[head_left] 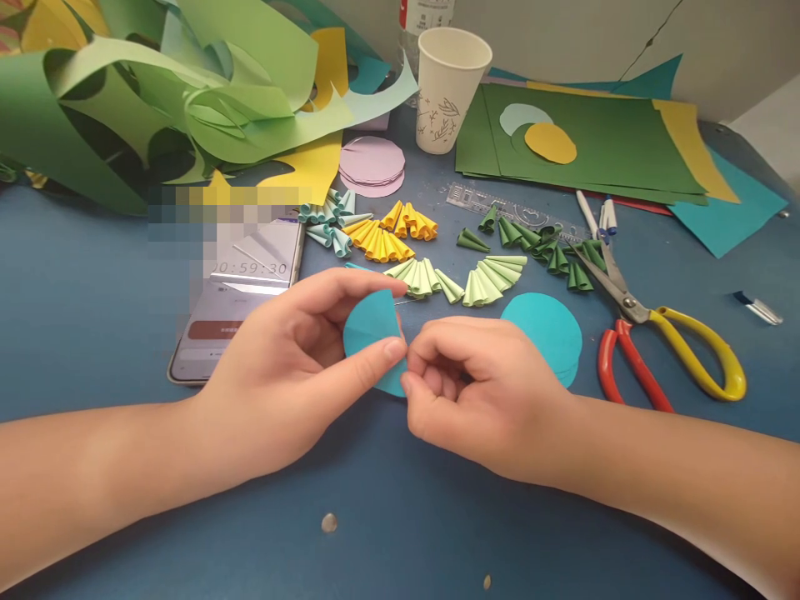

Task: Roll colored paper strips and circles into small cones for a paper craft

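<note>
My left hand point(293, 367) pinches a teal paper circle point(368, 327) between thumb and forefinger, just above the blue table. My right hand point(475, 392) is closed with its fingertips pressed on the circle's right edge, where the paper is being folded. A small stack of teal paper circles point(550, 329) lies flat just behind my right hand. Beyond my hands lie rows of small folded paper cones: light green point(462, 279), yellow point(391, 233), pale teal point(328, 221) and dark green point(537, 242).
A phone point(243, 300) showing a timer lies at left. Scissors with red and yellow handles point(656, 333) lie at right beside pens point(603, 217) and a clear ruler point(493, 204). A paper cup point(447, 87), pink circles point(372, 164), green sheets point(593, 142) and cut paper scraps point(156, 92) fill the back.
</note>
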Tool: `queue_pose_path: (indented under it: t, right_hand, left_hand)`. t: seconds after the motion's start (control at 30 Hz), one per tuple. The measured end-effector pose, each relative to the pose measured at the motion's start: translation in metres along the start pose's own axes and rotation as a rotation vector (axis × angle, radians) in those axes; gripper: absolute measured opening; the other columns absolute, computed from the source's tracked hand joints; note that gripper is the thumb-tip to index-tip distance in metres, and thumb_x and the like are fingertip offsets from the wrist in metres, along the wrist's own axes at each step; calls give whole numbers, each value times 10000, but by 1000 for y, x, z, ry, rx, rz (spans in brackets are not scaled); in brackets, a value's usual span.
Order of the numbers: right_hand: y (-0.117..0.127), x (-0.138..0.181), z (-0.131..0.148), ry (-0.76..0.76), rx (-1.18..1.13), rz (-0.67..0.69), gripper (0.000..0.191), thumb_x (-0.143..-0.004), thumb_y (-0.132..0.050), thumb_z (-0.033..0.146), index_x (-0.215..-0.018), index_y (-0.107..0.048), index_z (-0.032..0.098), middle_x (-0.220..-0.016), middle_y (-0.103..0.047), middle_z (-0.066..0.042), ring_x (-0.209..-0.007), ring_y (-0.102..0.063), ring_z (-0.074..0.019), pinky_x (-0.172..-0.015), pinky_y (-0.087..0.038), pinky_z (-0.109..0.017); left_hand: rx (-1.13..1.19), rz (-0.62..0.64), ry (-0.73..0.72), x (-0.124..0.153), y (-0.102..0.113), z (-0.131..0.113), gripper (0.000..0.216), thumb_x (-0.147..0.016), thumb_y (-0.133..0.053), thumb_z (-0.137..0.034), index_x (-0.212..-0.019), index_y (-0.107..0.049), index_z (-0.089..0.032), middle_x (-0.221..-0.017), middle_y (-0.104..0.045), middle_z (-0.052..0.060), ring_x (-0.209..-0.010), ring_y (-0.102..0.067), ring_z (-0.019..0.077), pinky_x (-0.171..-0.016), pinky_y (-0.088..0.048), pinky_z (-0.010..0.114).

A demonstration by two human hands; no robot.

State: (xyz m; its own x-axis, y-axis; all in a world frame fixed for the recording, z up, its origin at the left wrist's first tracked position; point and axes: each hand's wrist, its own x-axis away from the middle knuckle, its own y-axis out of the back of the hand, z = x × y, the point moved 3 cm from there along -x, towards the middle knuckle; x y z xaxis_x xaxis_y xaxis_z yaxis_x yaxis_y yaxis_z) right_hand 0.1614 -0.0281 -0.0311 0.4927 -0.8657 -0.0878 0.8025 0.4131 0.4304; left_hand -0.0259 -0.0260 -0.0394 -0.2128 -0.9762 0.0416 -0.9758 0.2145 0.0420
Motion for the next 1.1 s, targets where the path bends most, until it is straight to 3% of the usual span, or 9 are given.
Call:
queue_pose_path:
  t: [0.1,0.2,0.3,0.4,0.5,0.63,0.77,0.9,1.1]
  right_hand:
    - [-1,1,2,104,63,74,287,-745,-661,68,-677,-435,231,-607,-498,63,-540,-435,-87,-532,-374,-246]
    - [1,3,5,160,70,43,285,-732,-634,66,-686,-410,236,-592,-428,76,-522,-375,-84,-526,-351,-251]
    - [5,3,6,95,38,-45,288,-801,-666,117,-707,-425,243,-593,-412,76,-512,-361,-89,-517,-358,-257]
    - [5,2,6,48,-8,-53,266,-851,-736,194,-744,-497,240,-641,-504,49,-551,-434,-106,-530,-401,-264]
    - [5,4,3,1,-86,-90,232,-890,-742,199,-774,-543,236,-674,-551,29,-573,-492,-120,-531,-425,-271]
    - [8,9,-3,-124,-186,-252,128,-978,-739,296,-913,-639,250,-715,-586,15,-575,-521,-135,-509,-442,-282]
    - [9,10,-2,-118,-261,-379,159,-1021,-740,392,-1019,-648,263,-816,-642,-14,-645,-593,-155,-549,-496,-297]
    - [8,8,-2,-126,-321,-407,202,-1028,-756,411,-1076,-619,271,-903,-665,-20,-630,-592,-136,-539,-495,-290]
    - [9,8,-5,-148,-273,-381,330,-1015,-770,426,-876,-526,254,-742,-571,25,-597,-543,-127,-525,-482,-271]
  left_hand:
    - [133,11,-4,-2,2,2,364,-865,-909,-226,-1204,-799,-297,-987,-782,-17,-889,-730,149,-794,-650,234]
    - [190,32,1,-4,2,1,348,-881,-883,-159,-1182,-789,-305,-967,-768,-40,-893,-705,116,-794,-629,180]
    - [164,72,-37,-4,0,-3,279,-869,-890,-147,-1080,-775,-289,-973,-731,-42,-890,-682,107,-789,-619,181]
    - [149,109,-62,-2,-2,-5,193,-899,-855,-141,-970,-726,-266,-954,-689,-36,-884,-661,113,-800,-616,219]
    - [103,101,-87,-1,-2,-6,183,-908,-852,-178,-962,-700,-264,-927,-684,-24,-864,-651,123,-784,-598,235]
    - [-75,19,-91,-3,0,-9,210,-908,-858,-360,-932,-693,-234,-948,-738,40,-907,-709,193,-799,-630,306]
    - [-84,109,-28,-1,-4,-10,251,-931,-828,-445,-922,-705,-227,-911,-767,49,-812,-733,194,-716,-636,306]
    - [0,136,20,0,-5,-7,273,-1000,-749,-490,-955,-728,-221,-872,-788,52,-760,-744,188,-693,-639,307]
    - [51,81,31,-3,-5,-8,293,-1033,-707,-499,-975,-770,-218,-840,-795,48,-784,-767,204,-722,-649,322]
